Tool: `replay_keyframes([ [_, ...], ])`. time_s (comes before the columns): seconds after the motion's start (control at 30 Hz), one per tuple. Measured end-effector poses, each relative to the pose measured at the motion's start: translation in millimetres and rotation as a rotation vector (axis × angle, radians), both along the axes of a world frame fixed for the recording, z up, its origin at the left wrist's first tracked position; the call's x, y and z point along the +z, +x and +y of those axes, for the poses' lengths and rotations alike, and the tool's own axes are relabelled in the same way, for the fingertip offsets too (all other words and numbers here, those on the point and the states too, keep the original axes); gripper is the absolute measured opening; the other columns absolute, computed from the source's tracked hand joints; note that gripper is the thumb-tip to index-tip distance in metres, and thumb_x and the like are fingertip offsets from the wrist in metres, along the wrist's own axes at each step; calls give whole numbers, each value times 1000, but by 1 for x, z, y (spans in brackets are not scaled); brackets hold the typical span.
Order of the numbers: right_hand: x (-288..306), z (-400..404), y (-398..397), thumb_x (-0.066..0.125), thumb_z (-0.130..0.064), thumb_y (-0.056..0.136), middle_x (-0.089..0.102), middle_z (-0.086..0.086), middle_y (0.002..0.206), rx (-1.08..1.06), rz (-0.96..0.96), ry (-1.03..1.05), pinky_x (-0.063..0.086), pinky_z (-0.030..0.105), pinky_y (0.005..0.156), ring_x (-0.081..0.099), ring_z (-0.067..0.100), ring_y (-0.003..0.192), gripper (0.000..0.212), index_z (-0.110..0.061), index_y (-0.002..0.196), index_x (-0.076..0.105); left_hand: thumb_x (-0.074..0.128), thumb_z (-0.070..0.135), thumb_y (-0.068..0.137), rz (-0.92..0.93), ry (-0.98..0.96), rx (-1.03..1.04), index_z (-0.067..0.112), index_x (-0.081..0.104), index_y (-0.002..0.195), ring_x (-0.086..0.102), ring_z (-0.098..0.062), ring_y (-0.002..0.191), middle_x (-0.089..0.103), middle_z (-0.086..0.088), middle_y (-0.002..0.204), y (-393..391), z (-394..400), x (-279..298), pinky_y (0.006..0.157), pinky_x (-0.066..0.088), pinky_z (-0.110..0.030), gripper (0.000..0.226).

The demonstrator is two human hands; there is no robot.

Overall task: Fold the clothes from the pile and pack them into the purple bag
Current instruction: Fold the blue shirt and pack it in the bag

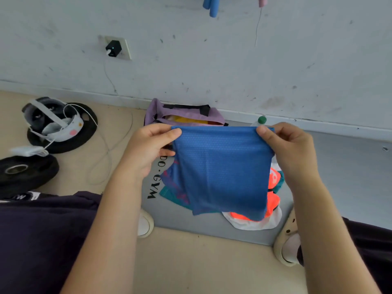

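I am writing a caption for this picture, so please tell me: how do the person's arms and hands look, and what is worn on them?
Both forearms are bare up to the bottom edge of the picture; no sleeve shows on them. The left hand and the right hand wear no gloves, and no ring, watch or bracelet can be seen. The fingernails that show are short and plain. Dark clothing covers the person's lap below the arms.

Blue mesh-patterned garment (220,166), purple bag (186,115), grey mat (191,221).

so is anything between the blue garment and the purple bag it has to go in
Nothing visible does. Both hands, left and right, hold the blue garment up right in front of the purple bag. The bag's top is open, with something yellow already inside.
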State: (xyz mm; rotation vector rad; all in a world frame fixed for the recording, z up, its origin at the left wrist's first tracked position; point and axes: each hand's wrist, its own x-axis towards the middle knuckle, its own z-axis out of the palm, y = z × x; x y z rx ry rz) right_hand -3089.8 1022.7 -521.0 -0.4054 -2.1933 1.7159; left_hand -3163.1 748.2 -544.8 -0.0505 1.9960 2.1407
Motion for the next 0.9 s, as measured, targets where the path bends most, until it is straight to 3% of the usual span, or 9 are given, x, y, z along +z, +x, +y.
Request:
replay_keyframes([
  [0.07, -15, -4, -28, 78, -28, 80, 45, 8, 65, 4, -34, 70, 29, 20, 51, 36, 9, 58, 40, 9, 75, 62, 77, 16, 82, -18, -150, 95, 22, 74, 80, 55, -2, 49, 65, 11, 58, -17, 0, -14, 42, 41, -17, 7],
  [0.17, -36, -16, -66, 76, -20, 83, 50, 8, 56, 35, -125, 43, 38, 24, 52, 42, 14, 50, 29, 6, 76, 66, 70, 15, 90, -74, -164, 138, 18, 70, 86, 53, -9, 40, 59, 6, 49, -40, 4, -32, 41, 42, -19, 4],
  [0.23, -44, -23, -83, 72, -16, 86, 58, 3, 48, 47, -133, -43, 46, 24, 47, 52, 15, 40, 18, -4, 74, 66, 65, 16, 93, -76, -131, 133, 20, 66, 89, 64, -14, 50, 70, 2, 61, -52, 4, -40, 48, 50, -22, 6],
  [0.33, -60, -35, -87, 71, -19, 87, 68, 8, 57, 0, -61, -229, 56, 29, 53, 68, 24, 52, 15, -11, 75, 68, 71, 27, 88, -55, -30, 155, 19, 65, 88, 74, -22, 69, 76, -5, 79, -57, -1, -53, 54, 55, -24, 10],
  [0.43, -103, -46, -72, 72, -23, 86, 70, 9, 64, -85, -78, -377, 57, 30, 55, 72, 29, 61, 16, -11, 77, 70, 78, 36, 78, -130, -1, 274, 18, 65, 80, 74, -27, 67, 74, -2, 75, -44, -2, -94, 50, 53, -24, 23],
  [0.57, -200, -57, -33, 69, -3, 86, 69, 7, 65, -113, -313, -412, 56, 27, 55, 70, 23, 57, 3, -4, 86, 66, 75, 12, 84, -396, -92, 421, 12, 51, 76, 72, -24, 57, 67, -16, 81, 1, 4, -200, 49, 54, -24, 26],
  [0.7, -294, -59, 14, 66, 4, 86, 66, 17, 78, -177, -625, -393, 57, 33, 60, 67, 23, 56, 22, -7, 98, 52, 71, 2, 87, -717, -193, 387, 4, 51, 96, 67, -22, 61, 63, -21, 95, 46, 4, -293, 53, 58, -24, 21],
  [0.8, -338, -55, 43, 65, 5, 87, 61, 20, 87, -178, -828, -426, 56, 31, 56, 66, 21, 53, 23, -8, 95, 47, 66, 2, 91, -876, -274, 243, -4, 57, 109, 68, -12, 55, 64, -20, 101, 73, 1, -331, 57, 57, -21, 21],
  [0.9, -353, -50, 52, 62, 5, 89, 64, 18, 82, -116, -958, -479, 55, 24, 49, 67, 14, 47, 20, -9, 86, 49, 64, 3, 93, -933, -302, 166, -4, 58, 104, 65, -6, 45, 64, -23, 99, 87, -5, -340, 52, 55, -19, 14],
])
